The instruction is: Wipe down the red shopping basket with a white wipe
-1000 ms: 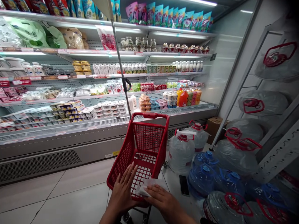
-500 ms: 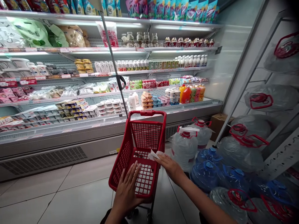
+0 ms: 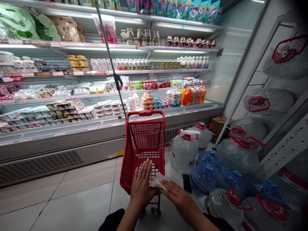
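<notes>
A red plastic shopping cart (image 3: 124, 160) with a grid-like basket stands on the tiled floor in front of me. My left hand (image 3: 143, 184) is open at the basket's near end, fingers stretched forward and together, thumb pointing right. Beside it, my right hand (image 3: 174, 192) presses a crumpled white wipe (image 3: 158, 181) under its fingertips at the near right corner of the basket. The wipe and both hands hide much of the near rim. Whether the left palm rests on the rim, I cannot tell.
A refrigerated display (image 3: 96, 138) of dairy and drinks runs behind the cart. Large water jugs (image 3: 184, 152) and blue water jugs (image 3: 205, 176) stand on the right, with a dark phone (image 3: 186, 183) beside them. A metal rack (image 3: 250, 77) rises at the far right.
My right hand has drawn the wipe back along the basket's right side to its near end, close to the left hand. The view has shifted slightly right, and the phone now shows.
</notes>
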Demonstrator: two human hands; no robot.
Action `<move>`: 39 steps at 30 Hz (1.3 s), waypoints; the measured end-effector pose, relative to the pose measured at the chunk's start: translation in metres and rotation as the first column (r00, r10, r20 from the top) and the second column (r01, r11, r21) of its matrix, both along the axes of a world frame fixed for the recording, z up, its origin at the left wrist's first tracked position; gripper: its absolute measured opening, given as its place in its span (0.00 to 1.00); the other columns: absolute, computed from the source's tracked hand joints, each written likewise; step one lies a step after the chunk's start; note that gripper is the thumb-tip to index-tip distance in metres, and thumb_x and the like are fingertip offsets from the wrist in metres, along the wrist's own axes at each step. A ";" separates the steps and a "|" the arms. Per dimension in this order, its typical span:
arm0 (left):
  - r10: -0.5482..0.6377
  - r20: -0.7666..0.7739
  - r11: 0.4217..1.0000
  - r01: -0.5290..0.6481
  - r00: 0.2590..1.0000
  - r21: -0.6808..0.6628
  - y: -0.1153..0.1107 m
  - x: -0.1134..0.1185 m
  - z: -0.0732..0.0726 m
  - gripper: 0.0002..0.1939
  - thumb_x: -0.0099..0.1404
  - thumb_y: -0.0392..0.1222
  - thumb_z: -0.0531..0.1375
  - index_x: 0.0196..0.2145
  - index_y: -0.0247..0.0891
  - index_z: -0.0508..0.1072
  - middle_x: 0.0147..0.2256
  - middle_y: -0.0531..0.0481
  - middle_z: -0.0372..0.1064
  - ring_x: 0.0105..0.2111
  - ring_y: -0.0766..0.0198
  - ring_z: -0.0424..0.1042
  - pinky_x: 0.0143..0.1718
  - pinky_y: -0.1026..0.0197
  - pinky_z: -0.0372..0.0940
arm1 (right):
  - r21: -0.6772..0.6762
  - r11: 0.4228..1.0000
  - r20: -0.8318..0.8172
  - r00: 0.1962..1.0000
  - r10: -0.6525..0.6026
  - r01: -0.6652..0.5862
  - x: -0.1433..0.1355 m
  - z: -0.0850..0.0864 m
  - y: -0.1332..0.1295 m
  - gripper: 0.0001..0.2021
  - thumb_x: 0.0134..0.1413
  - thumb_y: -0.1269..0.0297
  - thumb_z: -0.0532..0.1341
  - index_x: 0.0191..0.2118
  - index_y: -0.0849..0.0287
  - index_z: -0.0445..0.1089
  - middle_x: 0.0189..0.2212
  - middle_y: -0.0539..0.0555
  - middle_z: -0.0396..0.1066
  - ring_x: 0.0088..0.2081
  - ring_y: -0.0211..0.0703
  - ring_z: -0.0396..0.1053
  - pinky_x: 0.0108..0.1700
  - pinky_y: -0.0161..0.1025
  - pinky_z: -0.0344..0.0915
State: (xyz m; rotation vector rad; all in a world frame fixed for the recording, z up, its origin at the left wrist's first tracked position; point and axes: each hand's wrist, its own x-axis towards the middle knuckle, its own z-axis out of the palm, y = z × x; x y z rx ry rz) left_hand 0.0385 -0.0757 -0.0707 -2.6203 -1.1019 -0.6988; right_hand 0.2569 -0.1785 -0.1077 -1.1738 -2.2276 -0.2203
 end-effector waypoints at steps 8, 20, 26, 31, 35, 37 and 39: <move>-0.069 -0.118 0.996 0.075 0.991 0.040 0.035 -0.036 0.019 0.59 0.63 0.61 0.65 0.77 0.43 0.35 0.75 0.45 0.47 0.73 0.50 0.53 0.73 0.47 0.46 | -0.002 0.980 -0.067 0.977 -0.200 0.201 0.032 0.004 0.016 0.45 0.57 0.88 0.43 0.76 0.44 0.48 0.70 0.48 0.61 0.70 0.40 0.59 0.71 0.48 0.62; 0.037 0.056 0.998 -0.039 0.998 0.046 0.011 0.010 -0.002 0.50 0.69 0.39 0.56 0.77 0.38 0.27 0.74 0.42 0.48 0.72 0.53 0.55 0.73 0.46 0.48 | 0.056 0.978 -0.112 0.974 -0.195 0.202 -0.060 -0.020 0.029 0.46 0.53 0.87 0.46 0.77 0.53 0.46 0.70 0.53 0.62 0.71 0.43 0.58 0.70 0.50 0.62; -0.092 0.019 0.995 0.093 0.996 -0.019 0.001 0.016 0.003 0.50 0.70 0.48 0.58 0.77 0.41 0.30 0.75 0.44 0.44 0.74 0.51 0.50 0.71 0.47 0.52 | 0.034 0.977 -0.038 0.977 -0.208 0.209 -0.009 -0.018 0.015 0.43 0.59 0.86 0.45 0.77 0.50 0.46 0.71 0.52 0.61 0.71 0.42 0.58 0.72 0.50 0.59; -0.131 -0.067 0.991 0.128 0.989 -0.049 0.022 0.002 0.017 0.58 0.65 0.63 0.64 0.77 0.44 0.32 0.75 0.45 0.46 0.73 0.48 0.53 0.72 0.45 0.50 | 0.007 0.931 -0.089 0.928 -0.363 0.365 0.066 -0.012 0.016 0.45 0.57 0.87 0.42 0.77 0.44 0.44 0.70 0.49 0.61 0.71 0.42 0.58 0.72 0.53 0.59; -0.124 -0.076 0.992 0.121 0.989 -0.046 0.024 0.013 0.014 0.54 0.66 0.57 0.63 0.77 0.45 0.35 0.75 0.47 0.45 0.73 0.50 0.53 0.73 0.45 0.49 | -0.008 0.897 -0.160 0.885 -0.438 0.442 0.067 -0.014 0.025 0.48 0.54 0.88 0.42 0.77 0.43 0.43 0.70 0.48 0.61 0.72 0.41 0.57 0.72 0.53 0.60; -0.098 -0.050 0.995 0.096 0.994 -0.038 0.019 0.022 0.009 0.54 0.66 0.53 0.63 0.77 0.44 0.36 0.76 0.47 0.45 0.73 0.50 0.53 0.73 0.45 0.48 | -0.023 0.904 -0.162 0.891 -0.425 0.427 0.044 -0.017 0.023 0.50 0.50 0.88 0.43 0.77 0.44 0.42 0.71 0.48 0.59 0.72 0.42 0.55 0.72 0.54 0.59; -0.084 -0.025 0.996 0.084 0.996 -0.028 0.013 0.031 0.005 0.54 0.66 0.51 0.63 0.77 0.43 0.35 0.75 0.46 0.46 0.72 0.50 0.54 0.73 0.45 0.48 | -0.039 0.926 -0.145 0.915 -0.377 0.376 0.013 -0.020 0.018 0.51 0.48 0.88 0.44 0.77 0.45 0.42 0.73 0.48 0.56 0.73 0.42 0.53 0.72 0.54 0.58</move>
